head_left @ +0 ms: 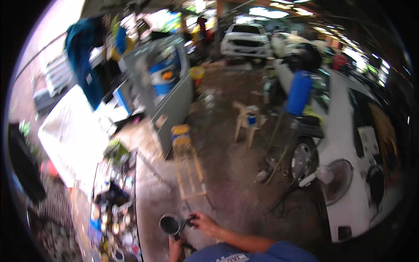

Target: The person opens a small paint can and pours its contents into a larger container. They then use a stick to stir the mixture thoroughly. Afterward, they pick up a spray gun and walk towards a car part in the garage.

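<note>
Low in the view is a dark, open-topped cup (170, 225) with a pale rim, part of a handheld tool that looks like a spray gun. My left hand (176, 246) is closed around the part below the cup. My right hand (201, 223) pinches a dark piece at the cup's right side; its exact shape is unclear. To the left stands a long table (137, 205) crowded with small tins and containers.
Ahead are a slatted wooden stand (198, 174) and a plastic chair (242, 122). A grey panel (174, 113) stands left. At right are a white car (345, 222), a fan (338, 183) and a blue container (299, 94). Another white vehicle (244, 46) is at the back.
</note>
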### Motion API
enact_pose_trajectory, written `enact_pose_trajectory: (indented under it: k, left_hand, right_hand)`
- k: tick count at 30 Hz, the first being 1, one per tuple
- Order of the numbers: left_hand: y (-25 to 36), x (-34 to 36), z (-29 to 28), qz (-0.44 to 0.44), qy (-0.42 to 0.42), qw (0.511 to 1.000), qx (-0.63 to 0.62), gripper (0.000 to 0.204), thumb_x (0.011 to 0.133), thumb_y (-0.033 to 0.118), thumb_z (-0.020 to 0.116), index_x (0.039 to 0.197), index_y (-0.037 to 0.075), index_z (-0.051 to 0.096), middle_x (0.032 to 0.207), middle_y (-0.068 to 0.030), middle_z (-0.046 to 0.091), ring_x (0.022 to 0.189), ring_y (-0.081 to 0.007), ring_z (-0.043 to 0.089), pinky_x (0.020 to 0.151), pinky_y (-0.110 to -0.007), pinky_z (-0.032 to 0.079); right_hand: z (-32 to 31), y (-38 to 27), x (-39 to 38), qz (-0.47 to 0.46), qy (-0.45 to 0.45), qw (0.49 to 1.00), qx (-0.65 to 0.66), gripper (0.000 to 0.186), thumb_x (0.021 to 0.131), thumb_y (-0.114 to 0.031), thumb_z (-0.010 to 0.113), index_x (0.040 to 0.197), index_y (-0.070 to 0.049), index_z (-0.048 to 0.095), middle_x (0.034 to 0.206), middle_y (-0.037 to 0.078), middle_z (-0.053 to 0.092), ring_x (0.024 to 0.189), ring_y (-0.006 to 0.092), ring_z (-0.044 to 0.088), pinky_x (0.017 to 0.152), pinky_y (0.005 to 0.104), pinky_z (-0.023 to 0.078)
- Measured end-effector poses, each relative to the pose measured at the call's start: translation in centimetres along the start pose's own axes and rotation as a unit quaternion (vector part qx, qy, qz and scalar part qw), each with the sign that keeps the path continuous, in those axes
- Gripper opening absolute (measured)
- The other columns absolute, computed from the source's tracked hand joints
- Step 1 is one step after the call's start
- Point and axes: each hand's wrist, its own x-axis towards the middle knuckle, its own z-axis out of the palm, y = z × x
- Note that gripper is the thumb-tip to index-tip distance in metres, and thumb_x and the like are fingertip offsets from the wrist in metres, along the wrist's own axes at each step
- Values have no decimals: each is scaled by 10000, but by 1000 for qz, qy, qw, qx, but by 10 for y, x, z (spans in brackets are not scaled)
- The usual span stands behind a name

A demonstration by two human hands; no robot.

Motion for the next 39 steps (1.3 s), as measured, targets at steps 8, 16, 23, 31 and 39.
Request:
enact_pose_trajectory:
  k: [8,16,23,31,39]
  left_hand:
    - [43,-51,-14,-95,30,990,95,702,797,48,650,1461,95,424,989,-23,561,924,-145,565,877,-306,475]
    - [-3,-117,-90,-183,-105,953,216,855,834,42,617,1602,87,244,1108,-53,604,1026,-143,560,941,-304,462]
    - [7,-132,-75,-282,-76,935,201,796,882,143,608,1606,145,278,1262,-182,647,1154,-222,614,1005,-350,463]
    - [-22,-149,-76,-261,-74,832,483,910,749,115,661,1590,144,315,1533,-236,355,1445,-425,297,1147,-470,335]
    - [-38,-135,-84,-42,-81,947,309,483,828,105,530,1304,39,582,1359,-203,557,1333,-377,487,1224,-463,241]
  right_hand:
    - [4,-15,-23,14,2,991,-134,184,997,-84,602,1180,-76,605,1032,30,664,882,112,650,687,261,534]
    - [62,-43,-21,63,-104,972,-200,222,1047,-131,515,1248,-37,508,997,87,682,898,187,695,677,298,543]
    - [45,18,-2,172,-117,969,-133,236,1057,-125,492,1270,-33,534,1199,130,661,1072,221,677,925,359,537]
    - [68,87,-20,335,-178,917,-123,382,1096,-177,406,1451,-36,413,1219,183,642,1091,230,692,924,331,556]
    - [62,96,-27,294,-217,920,-146,392,1090,-166,433,1451,-18,399,1274,162,584,1140,242,655,985,349,542]
